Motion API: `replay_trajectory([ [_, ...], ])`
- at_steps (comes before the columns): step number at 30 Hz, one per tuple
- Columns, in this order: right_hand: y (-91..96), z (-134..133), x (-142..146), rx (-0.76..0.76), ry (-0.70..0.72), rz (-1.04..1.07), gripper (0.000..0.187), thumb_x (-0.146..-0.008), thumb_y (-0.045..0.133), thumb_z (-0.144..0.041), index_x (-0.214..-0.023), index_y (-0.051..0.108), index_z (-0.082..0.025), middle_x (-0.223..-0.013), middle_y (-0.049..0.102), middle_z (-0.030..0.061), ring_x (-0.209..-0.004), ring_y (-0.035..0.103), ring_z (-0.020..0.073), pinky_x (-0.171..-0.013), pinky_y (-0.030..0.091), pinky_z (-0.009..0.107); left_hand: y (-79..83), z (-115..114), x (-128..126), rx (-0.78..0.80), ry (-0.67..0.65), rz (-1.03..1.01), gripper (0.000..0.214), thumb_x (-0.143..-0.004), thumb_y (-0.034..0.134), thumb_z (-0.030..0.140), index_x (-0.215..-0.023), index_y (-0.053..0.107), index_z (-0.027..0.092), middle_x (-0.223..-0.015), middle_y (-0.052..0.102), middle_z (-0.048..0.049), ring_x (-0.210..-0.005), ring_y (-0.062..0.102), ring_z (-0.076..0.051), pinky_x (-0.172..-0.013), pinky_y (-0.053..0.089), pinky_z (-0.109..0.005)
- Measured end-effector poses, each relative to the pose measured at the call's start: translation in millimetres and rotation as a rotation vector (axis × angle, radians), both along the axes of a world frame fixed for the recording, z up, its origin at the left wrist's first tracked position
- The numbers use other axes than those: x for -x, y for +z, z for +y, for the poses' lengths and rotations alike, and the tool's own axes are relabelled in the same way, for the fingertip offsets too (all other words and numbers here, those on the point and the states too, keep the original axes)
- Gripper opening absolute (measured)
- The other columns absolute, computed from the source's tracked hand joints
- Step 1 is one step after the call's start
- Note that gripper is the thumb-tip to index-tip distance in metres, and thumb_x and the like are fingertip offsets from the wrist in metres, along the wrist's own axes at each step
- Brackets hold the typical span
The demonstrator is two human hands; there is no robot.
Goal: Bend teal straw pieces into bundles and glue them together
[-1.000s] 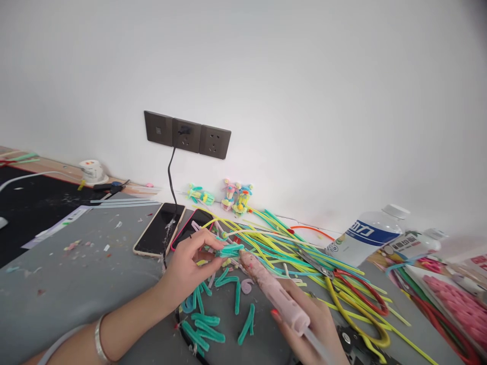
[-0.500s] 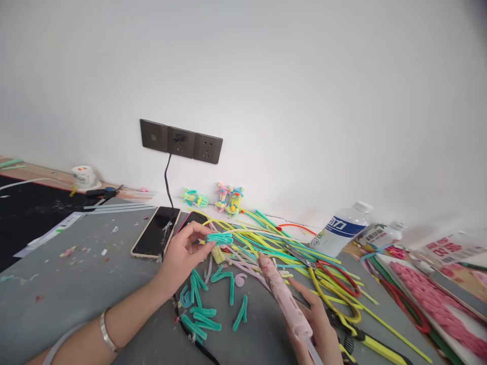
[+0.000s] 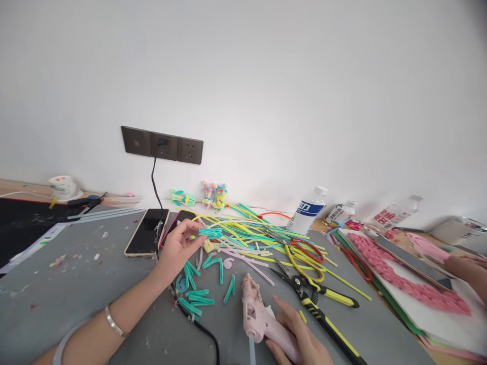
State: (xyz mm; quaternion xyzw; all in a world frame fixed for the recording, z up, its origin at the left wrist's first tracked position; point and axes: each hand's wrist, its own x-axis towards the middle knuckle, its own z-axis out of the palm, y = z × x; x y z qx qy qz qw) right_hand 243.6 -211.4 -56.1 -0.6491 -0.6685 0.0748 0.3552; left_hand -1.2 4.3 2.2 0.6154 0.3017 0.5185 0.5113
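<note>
Pinched between the fingertips of my left hand (image 3: 182, 248) is a small bundle of folded teal pipe cleaner (image 3: 210, 233), held above the mat. My right hand (image 3: 299, 334) wraps round the handle of a pale pink glue gun (image 3: 254, 312), whose smeared nozzle points up and away from me; a glue stick comes out of its back end. Between the hands, several bent teal pipe cleaner pieces (image 3: 201, 297) lie on the grey mat (image 3: 125, 294). A pale purple coil (image 3: 228, 263) sits beside them. Behind is a spread of yellow, teal and purple pipe cleaners (image 3: 243, 228).
Right of the glue gun lie yellow-black pliers (image 3: 304, 289) and scissors (image 3: 308, 253). A bottle (image 3: 307, 210) stands near the wall. Two phones, one black-screened (image 3: 147, 233), lie left; a black cable (image 3: 207, 332) crosses the mat. Another person's hand (image 3: 467, 268) shows at far right.
The glue gun has come down and left, tilting toward upright, in my right hand. My left hand still pinches the teal bundle. The view has swung right, and another person's hand has appeared.
</note>
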Motion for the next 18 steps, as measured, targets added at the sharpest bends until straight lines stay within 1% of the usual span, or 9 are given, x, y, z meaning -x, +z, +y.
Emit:
replay_trajectory([
  [3, 5.9, 6.9, -3.3, -0.001, 0.078, -0.198, 0.053, -0.089, 0.062, -0.025, -0.139, 0.045, -0.025, -0.099, 0.073, 0.0085, -0.087, 0.074, 0.0242, -0.071, 0.059, 0.028, -3.3, 1.4, -0.2, -0.004, -0.009, 0.000, 0.024, -0.079, 0.074, 0.037, -0.088, 0.062, 0.018, -0.093, 0.063, -0.0042, -0.085, 0.065, -0.018, -0.064, 0.057, -0.025],
  [6, 4.6, 10.7, 1.2, -0.006, 0.077, -0.283, 0.053, -0.090, 0.059, -0.025, -0.140, 0.042, -0.023, -0.102, 0.071, 0.0100, -0.096, 0.072, 0.0261, -0.078, 0.060, 0.031, -5.5, 2.1, 0.0, 0.022, -0.031, -0.017, 0.022, -0.080, 0.074, 0.036, -0.089, 0.062, 0.019, -0.094, 0.063, -0.0037, -0.085, 0.064, -0.017, -0.066, 0.057, -0.026],
  [10, -11.1, 9.7, 15.8, -0.044, -0.039, -0.246, 0.042, -0.095, 0.050, -0.031, -0.135, 0.043, -0.022, -0.093, 0.067, 0.0084, -0.093, 0.071, 0.0265, -0.085, 0.059, 0.036, -5.6, 1.3, 0.1, 0.025, -0.035, -0.017, 0.021, -0.080, 0.073, 0.034, -0.089, 0.061, 0.019, -0.092, 0.064, -0.0033, -0.085, 0.064, -0.018, -0.067, 0.056, -0.026],
  [13, -22.2, 9.8, 22.8, -0.086, -0.088, -0.228, 0.034, -0.098, 0.044, -0.037, -0.129, 0.045, -0.022, -0.089, 0.065, 0.0079, -0.089, 0.071, 0.0262, -0.081, 0.059, 0.036, -5.4, 0.3, 0.0, 0.007, -0.045, 0.003, 0.019, -0.081, 0.072, 0.032, -0.089, 0.062, 0.019, -0.092, 0.063, -0.0032, -0.086, 0.064, -0.017, -0.068, 0.055, -0.025],
  [15, -23.6, 12.5, 23.6, -0.101, -0.082, -0.214, 0.032, -0.099, 0.043, -0.038, -0.126, 0.046, -0.022, -0.088, 0.064, 0.0078, -0.084, 0.070, 0.0251, -0.078, 0.059, 0.035, -5.6, -0.4, -0.1, -0.002, -0.045, 0.014, 0.017, -0.082, 0.072, 0.031, -0.089, 0.063, 0.019, -0.091, 0.062, -0.0026, -0.086, 0.063, -0.016, -0.071, 0.055, -0.025],
  [18, -16.1, 19.4, 20.7, -0.092, -0.043, -0.178, 0.029, -0.096, 0.048, -0.034, -0.123, 0.046, -0.022, -0.090, 0.063, 0.0075, -0.077, 0.068, 0.0231, -0.073, 0.058, 0.033, -6.1, -1.1, -0.4, 0.002, -0.045, 0.016, 0.017, -0.081, 0.072, 0.030, -0.088, 0.063, 0.018, -0.085, 0.060, -0.0011, -0.080, 0.061, -0.014, -0.069, 0.054, -0.024],
])
